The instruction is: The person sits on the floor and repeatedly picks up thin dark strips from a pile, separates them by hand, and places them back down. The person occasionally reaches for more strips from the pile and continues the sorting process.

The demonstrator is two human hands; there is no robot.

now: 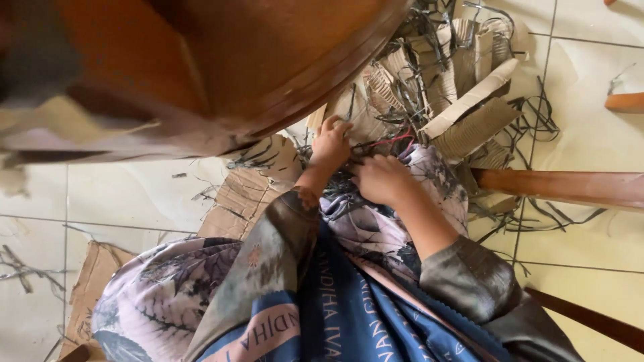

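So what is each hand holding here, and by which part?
Both the left hand and right hand are buried in tangled dark strips; an exact hold cannot be told.

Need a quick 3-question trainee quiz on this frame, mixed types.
1. True or false: both hands are in the tangle of thin dark strips.
2. The brown corrugated cardboard pieces lie on: A) pale tiled floor B) a table C) grass.
3. Fill in: the left hand sits closer to the round brown ______ tabletop than the right hand does.

Key: 1 true; 2 A; 3 wooden.
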